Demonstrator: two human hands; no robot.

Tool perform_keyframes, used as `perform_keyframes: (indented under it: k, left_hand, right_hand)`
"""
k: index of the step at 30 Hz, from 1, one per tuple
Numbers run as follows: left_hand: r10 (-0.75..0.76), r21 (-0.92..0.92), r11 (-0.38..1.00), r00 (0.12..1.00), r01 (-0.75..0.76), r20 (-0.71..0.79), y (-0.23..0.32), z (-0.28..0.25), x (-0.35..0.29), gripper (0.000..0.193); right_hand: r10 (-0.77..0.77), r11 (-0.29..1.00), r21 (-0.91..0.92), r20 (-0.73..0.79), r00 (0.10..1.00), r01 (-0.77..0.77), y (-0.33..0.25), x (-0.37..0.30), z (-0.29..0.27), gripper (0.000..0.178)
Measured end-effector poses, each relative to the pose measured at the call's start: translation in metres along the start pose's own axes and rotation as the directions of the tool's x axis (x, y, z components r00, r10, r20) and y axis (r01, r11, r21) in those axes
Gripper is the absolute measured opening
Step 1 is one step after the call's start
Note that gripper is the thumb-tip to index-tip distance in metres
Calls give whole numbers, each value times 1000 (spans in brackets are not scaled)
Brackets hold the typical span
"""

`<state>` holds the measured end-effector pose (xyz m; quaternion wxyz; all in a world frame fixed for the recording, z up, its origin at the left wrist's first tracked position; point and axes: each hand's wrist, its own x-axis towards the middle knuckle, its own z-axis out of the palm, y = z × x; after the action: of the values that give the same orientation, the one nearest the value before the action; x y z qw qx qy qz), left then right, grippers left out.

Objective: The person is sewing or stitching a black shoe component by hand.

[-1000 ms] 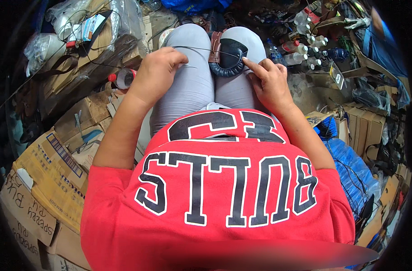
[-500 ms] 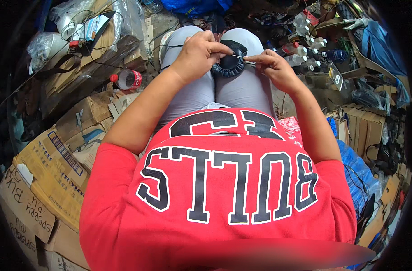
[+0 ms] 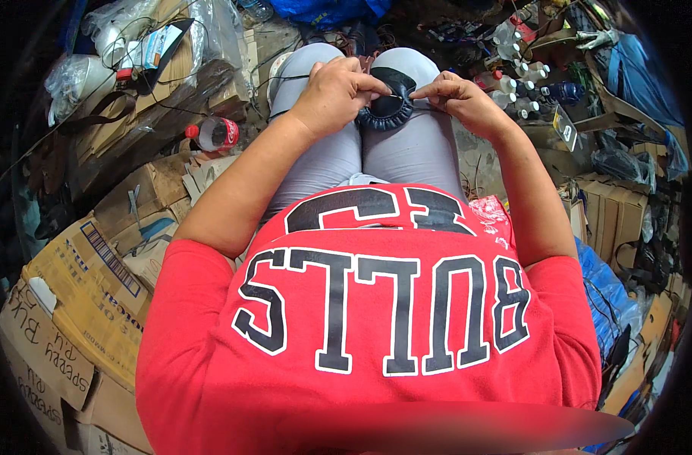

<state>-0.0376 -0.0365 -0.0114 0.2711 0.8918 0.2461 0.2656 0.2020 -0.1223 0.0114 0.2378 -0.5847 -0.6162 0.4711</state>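
Observation:
A black, leather-like piece [image 3: 384, 120] with a gathered, puckered rim rests over my right knee; it looks like a shoe upper, though I cannot be sure. My left hand [image 3: 337, 91] reaches over from the left knee, and its thumb and fingers pinch the inner edge of this piece. On the other side my right hand [image 3: 467, 102] is closed in a pinch, its fingertips touching or nearly touching the piece's right edge. Whatever sits between the right fingertips is too small to make out. A dark strap passes across my thighs near the piece.
A clear bottle with a red cap [image 3: 213, 134] lies left of my legs. Several small bottles [image 3: 524, 95] stand to the right. Flattened cardboard [image 3: 88, 280] fills the left side, and blue plastic sheeting [image 3: 607, 296] lies by my right elbow.
The thin pale line that ran between my two hands no longer shows clearly. My right hand has shifted slightly, its pinch tighter at the black piece's edge. My left hand stays nearly in place.

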Motion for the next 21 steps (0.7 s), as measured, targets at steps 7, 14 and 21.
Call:
perform_keyframes:
  k: [7, 14, 21]
  left_hand:
    - [-137, -10, 990, 975, 141, 175, 0, 2, 11, 15]
    - [-50, 81, 996, 985, 37, 166, 7, 1, -5, 18]
    - [10, 99, 995, 991, -24, 135, 3, -1, -5, 23]
  right_hand:
    - [4, 1000, 14, 34, 999, -4, 10, 3, -2, 43]
    - [-3, 1000, 31, -16, 1000, 4, 13, -7, 8, 49]
    - [-29, 1000, -7, -38, 999, 29, 13, -10, 9, 40]
